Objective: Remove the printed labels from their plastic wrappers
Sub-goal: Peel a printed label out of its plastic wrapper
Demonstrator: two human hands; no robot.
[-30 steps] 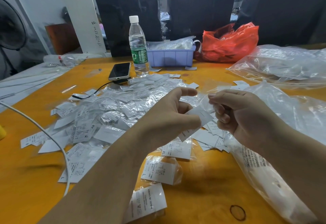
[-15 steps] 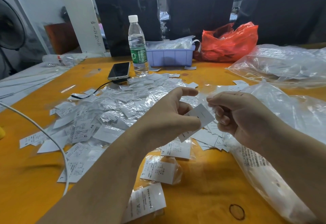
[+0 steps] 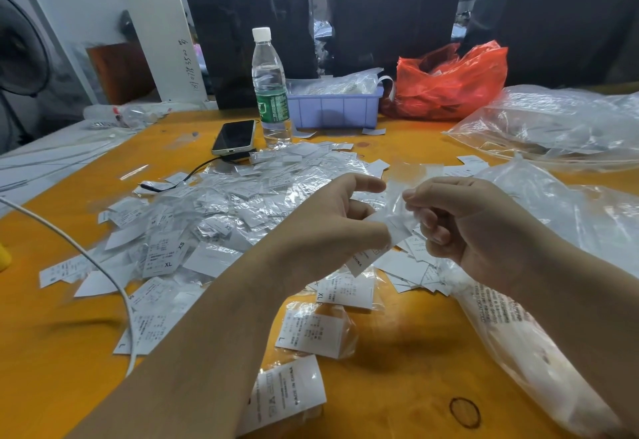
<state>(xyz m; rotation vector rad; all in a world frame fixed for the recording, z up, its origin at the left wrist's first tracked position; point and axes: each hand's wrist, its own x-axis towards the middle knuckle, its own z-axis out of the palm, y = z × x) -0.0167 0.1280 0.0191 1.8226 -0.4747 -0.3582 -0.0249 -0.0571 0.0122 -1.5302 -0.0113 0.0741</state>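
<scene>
Sliding one printed label [image 3: 377, 248] out of its clear wrapper [image 3: 403, 193] above the orange desk [image 3: 397, 362], left hand [image 3: 332, 227] pinching the label, right hand [image 3: 460, 227] pinching the film, probably needing next a clean pull apart over the wrapped-label pile [image 3: 242, 203].

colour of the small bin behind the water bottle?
Light purple-blue bin, seen in the head view.
</scene>
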